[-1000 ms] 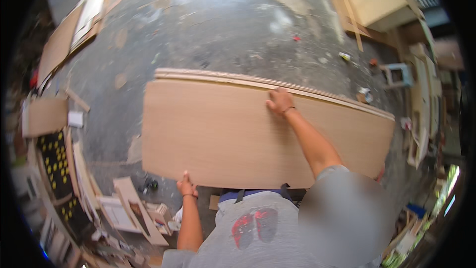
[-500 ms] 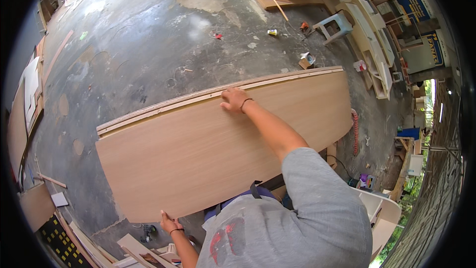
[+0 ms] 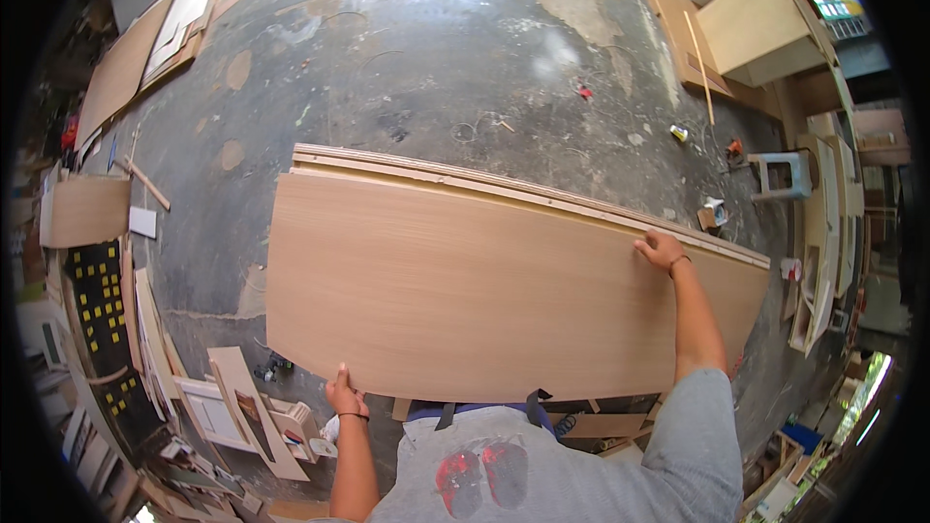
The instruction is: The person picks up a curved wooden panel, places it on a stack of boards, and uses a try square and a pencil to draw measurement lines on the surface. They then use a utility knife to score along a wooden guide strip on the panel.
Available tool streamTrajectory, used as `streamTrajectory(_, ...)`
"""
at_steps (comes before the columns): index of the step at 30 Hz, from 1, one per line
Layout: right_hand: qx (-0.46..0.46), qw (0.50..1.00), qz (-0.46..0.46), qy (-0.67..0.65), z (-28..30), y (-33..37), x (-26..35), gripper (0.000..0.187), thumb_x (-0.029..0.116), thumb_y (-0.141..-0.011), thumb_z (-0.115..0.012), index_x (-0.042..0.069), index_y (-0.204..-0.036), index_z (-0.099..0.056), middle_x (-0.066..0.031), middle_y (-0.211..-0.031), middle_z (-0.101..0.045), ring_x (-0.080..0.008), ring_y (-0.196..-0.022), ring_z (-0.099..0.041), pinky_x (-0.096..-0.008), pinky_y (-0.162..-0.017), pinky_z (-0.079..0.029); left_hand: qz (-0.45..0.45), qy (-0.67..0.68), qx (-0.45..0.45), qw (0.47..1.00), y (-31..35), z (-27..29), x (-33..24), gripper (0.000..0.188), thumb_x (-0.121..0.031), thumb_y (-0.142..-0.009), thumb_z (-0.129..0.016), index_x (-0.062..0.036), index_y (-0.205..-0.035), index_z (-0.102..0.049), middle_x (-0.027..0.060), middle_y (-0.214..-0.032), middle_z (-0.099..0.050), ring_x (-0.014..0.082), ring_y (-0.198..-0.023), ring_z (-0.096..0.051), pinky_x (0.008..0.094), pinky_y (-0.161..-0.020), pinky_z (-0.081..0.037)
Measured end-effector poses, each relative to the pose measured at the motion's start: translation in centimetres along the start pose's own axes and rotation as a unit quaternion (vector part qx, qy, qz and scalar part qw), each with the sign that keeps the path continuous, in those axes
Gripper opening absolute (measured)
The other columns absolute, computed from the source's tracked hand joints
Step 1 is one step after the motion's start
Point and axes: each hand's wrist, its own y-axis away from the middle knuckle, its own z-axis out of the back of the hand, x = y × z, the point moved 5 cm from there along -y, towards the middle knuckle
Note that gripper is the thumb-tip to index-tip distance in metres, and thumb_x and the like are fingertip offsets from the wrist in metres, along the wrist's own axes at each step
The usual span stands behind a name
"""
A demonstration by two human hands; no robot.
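Note:
A long wood-grain panel point(image 3: 465, 276) lies in front of me, its near edge against my body. Along its far edge run layered pale wooden strips point(image 3: 465, 184), with a narrow step between them and the panel face. My left hand point(image 3: 344, 395) grips the near edge close to the left end, thumb up top and the other fingers partly hidden. Bent over the far edge, toward the right end, my right hand point(image 3: 663, 250) has its fingers curled at the strips. What supports the panel is mostly hidden beneath it.
A light-blue stool point(image 3: 781, 176) and a small open carton point(image 3: 713, 214) stand beyond the right end. Farther right are pale cabinet parts point(image 3: 821, 242). Board offcuts point(image 3: 247, 407) lie at lower left, with sheets point(image 3: 126, 63) stacked at far left. Stained concrete floor point(image 3: 407, 68) stretches ahead.
My view has turned left, so the surroundings shift rightward and the panel now slants down to the right. My right hand sits farther right along the far edge. My left hand keeps its grip.

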Motion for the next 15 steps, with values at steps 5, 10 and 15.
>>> streamTrajectory(5,0.045,0.997,-0.056,0.010,-0.4,0.1,-0.9,0.048,0.051,-0.078,-0.058,0.003,-0.078,-0.060,-0.0178,-0.077,-0.061,-0.0346,-0.074,-0.057,-0.0401,-0.066,-0.044,-0.013,-0.017,-0.041,0.999,0.4,0.0,0.3,0.032,-0.015,-0.081,-0.064,-0.0024,-0.099,-0.042,0.0114,-0.096,-0.057,0.0229,-0.082,-0.062,0.0378,-0.063,-0.056)
streamTrajectory(10,0.039,0.998,-0.046,-0.025,0.3,0.0,0.0,0.047,0.049,-0.078,-0.059,0.002,-0.077,-0.059,-0.0189,-0.075,-0.060,-0.0340,-0.071,-0.056,-0.0392,-0.065,-0.043,-0.031,-0.026,-0.062,0.997,0.9,-0.6,0.1,0.033,-0.016,-0.080,-0.065,-0.0028,-0.100,-0.041,0.0111,-0.097,-0.057,0.0223,-0.083,-0.061,0.0371,-0.062,-0.056)
streamTrajectory(15,0.011,0.999,-0.021,-0.043,0.1,0.0,-0.6,0.041,0.045,-0.080,-0.057,0.009,-0.096,-0.065,-0.0159,-0.081,-0.063,-0.0337,-0.077,-0.059,-0.0380,-0.070,-0.046,-0.042,-0.056,-0.057,0.996,0.5,-1.2,-0.4,0.032,-0.016,-0.080,-0.065,-0.0042,-0.100,-0.043,0.0104,-0.095,-0.057,0.0228,-0.083,-0.061,0.0382,-0.060,-0.056)
